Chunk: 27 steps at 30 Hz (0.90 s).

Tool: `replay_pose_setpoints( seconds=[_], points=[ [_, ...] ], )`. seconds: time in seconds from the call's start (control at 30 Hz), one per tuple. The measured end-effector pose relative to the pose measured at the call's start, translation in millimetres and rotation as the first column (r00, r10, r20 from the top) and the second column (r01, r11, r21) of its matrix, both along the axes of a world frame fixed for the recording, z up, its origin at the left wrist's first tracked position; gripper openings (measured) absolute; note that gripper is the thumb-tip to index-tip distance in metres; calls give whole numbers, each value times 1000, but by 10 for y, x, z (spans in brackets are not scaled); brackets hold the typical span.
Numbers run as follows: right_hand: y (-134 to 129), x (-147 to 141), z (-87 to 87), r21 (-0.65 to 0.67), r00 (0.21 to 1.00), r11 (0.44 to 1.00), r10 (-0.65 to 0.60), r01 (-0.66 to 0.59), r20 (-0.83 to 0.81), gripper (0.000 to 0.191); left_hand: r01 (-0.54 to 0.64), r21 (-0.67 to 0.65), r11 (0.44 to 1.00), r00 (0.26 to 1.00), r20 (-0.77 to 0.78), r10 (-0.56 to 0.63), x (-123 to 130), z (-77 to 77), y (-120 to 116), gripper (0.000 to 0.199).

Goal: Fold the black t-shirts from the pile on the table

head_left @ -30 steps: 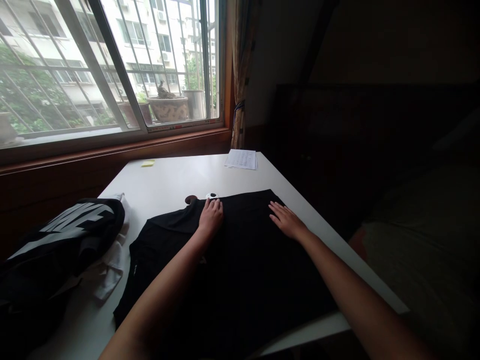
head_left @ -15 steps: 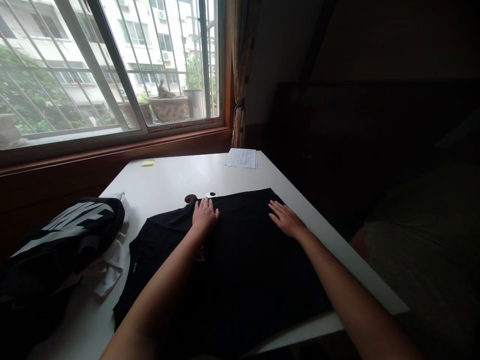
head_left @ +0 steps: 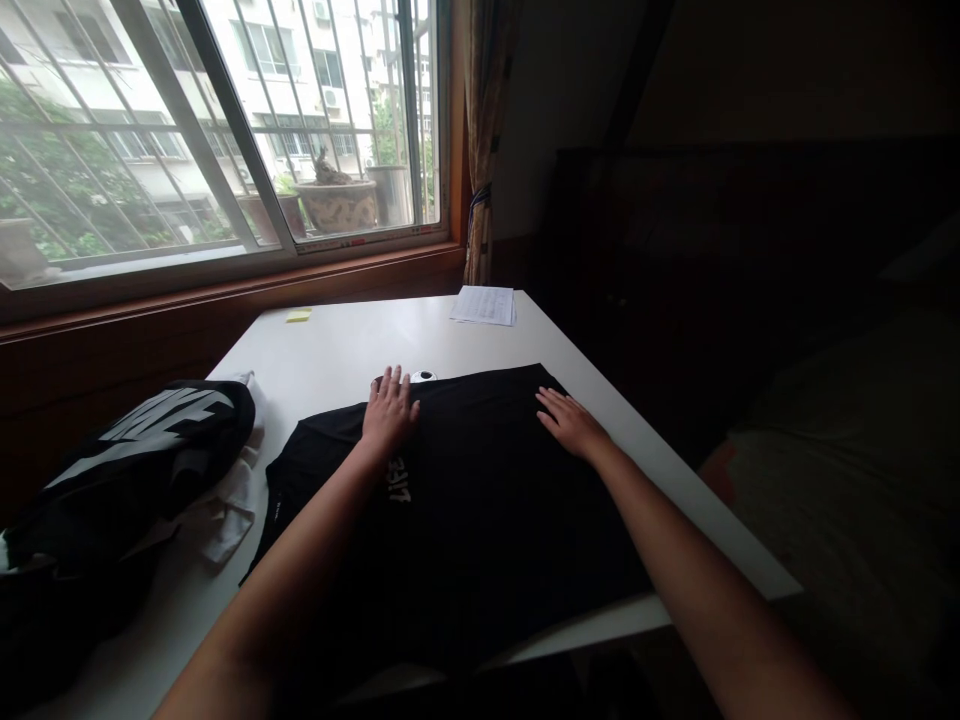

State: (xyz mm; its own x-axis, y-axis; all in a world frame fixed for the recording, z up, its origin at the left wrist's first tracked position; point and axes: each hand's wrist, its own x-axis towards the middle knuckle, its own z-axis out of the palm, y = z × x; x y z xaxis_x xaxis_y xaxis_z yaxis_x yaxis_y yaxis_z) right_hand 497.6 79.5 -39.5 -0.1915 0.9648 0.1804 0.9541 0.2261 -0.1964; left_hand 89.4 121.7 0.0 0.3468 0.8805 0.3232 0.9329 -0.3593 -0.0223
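A black garment (head_left: pixel 480 500) with light lettering lies spread across the white table (head_left: pixel 337 345). My left hand (head_left: pixel 390 408) rests flat near its far edge, left of centre, fingers extended. Near the garment's far right corner, my right hand (head_left: pixel 572 422) lies on the cloth with its fingers stretched out. Neither hand grips anything. Just beyond my left hand is a small white round object (head_left: pixel 424 377) with a dark centre; a dark round spot beside it is mostly hidden by my fingers.
A heap of black and white clothing (head_left: pixel 157 450) lies at the left of the table. Papers (head_left: pixel 484 305) sit at the far right corner, and a yellow note (head_left: pixel 298 315) at the far left. Behind stand a barred window and a curtain (head_left: pixel 484 140).
My left hand has slid left along the garment's far edge, uncovering more of the lettering. My right hand remains near the far right corner. The view has shifted slightly.
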Motion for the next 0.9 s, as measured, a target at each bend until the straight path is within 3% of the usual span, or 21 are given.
replay_pose_setpoints(
  seconds=[0.07, 0.17, 0.3, 0.4, 0.6, 0.77, 0.9],
  points=[
    [2, -3, -5, -3, 1000, 1000, -1, 1, 3, 59, -45, -140, 989, 999, 4, 46, -186, -18, 12, 67],
    [9, -10, -17, -4, 1000, 1000, -10, 10, 6, 59, 37, -317, 948, 999, 2, -38, -417, -45, 27, 65],
    [2, -27, -16, -2, 999, 1000, -21, 21, 34, 58, 198, -278, 940, 980, 72, -185, -590, -2, -43, 64],
    [-32, -54, 11, 23, 997, 999, -47, 46, 55, 58, 245, -196, 950, 967, 124, -224, -698, 71, -242, 60],
    [-221, -256, 139, 165, 998, 986, -1, -9, 61, 54, 236, -206, 950, 971, 71, -226, -1235, 154, -1106, 54],
    [-567, -459, 277, 127, 996, 988, 86, -88, 14, 55, 273, -229, 934, 962, 94, -258, -1768, 111, -1967, 54],
    [-953, -312, 238, 113, 997, 991, 69, -65, -32, 54, 320, -163, 933, 942, 159, -295, -1955, 59, -2539, 47]
  ],
)
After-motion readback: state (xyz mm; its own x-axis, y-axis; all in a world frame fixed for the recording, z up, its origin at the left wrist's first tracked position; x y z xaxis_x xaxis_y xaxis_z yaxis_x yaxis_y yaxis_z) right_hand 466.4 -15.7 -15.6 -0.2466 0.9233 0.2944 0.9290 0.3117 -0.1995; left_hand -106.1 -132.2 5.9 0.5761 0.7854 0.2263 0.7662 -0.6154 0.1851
